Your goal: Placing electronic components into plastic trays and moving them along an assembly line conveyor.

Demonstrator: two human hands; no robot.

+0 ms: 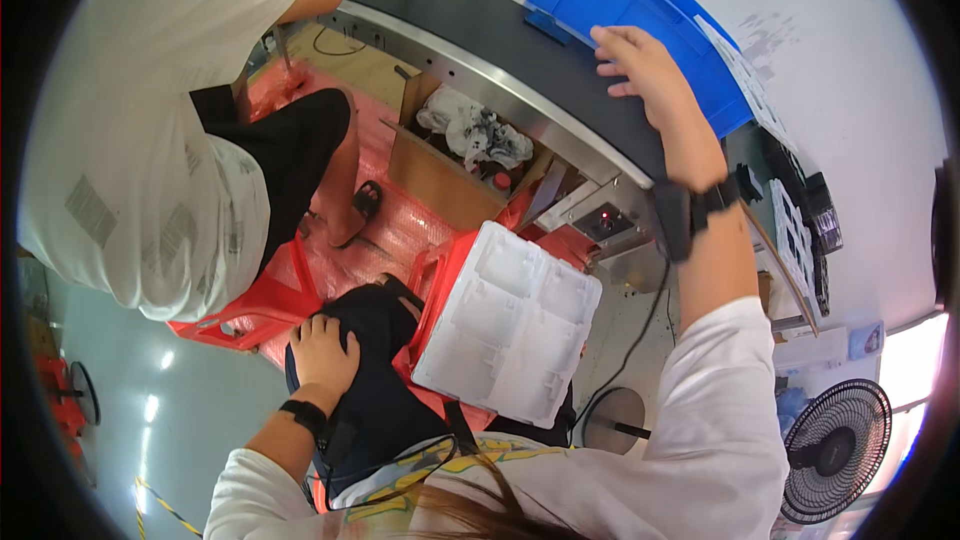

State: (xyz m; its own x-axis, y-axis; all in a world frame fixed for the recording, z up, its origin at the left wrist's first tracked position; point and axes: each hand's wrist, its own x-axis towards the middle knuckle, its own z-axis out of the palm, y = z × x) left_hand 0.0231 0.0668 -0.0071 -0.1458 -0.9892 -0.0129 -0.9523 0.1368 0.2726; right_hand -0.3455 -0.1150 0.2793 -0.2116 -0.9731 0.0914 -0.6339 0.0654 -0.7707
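My right hand [640, 70] reaches over the black conveyor belt [490, 25], next to the large blue bin [605, 0]. Its fingers are loosely stretched and nothing shows in them. A flat dark-blue piece [547, 27] lies on the belt just left of the fingertips. My left hand [325, 352] rests flat on my dark-clothed thigh, fingers apart and holding nothing. Between my knees and the belt a white plastic tray [512, 325] with moulded compartments sits tilted on a red stool [432, 290].
A co-worker [165, 170] sits at the left beside the belt. Under the belt stands a cardboard box [440, 175] with crumpled plastic. A control box [605, 222] hangs at the belt's end. A black fan [838, 450] stands at lower right; a cable [655, 325] trails down.
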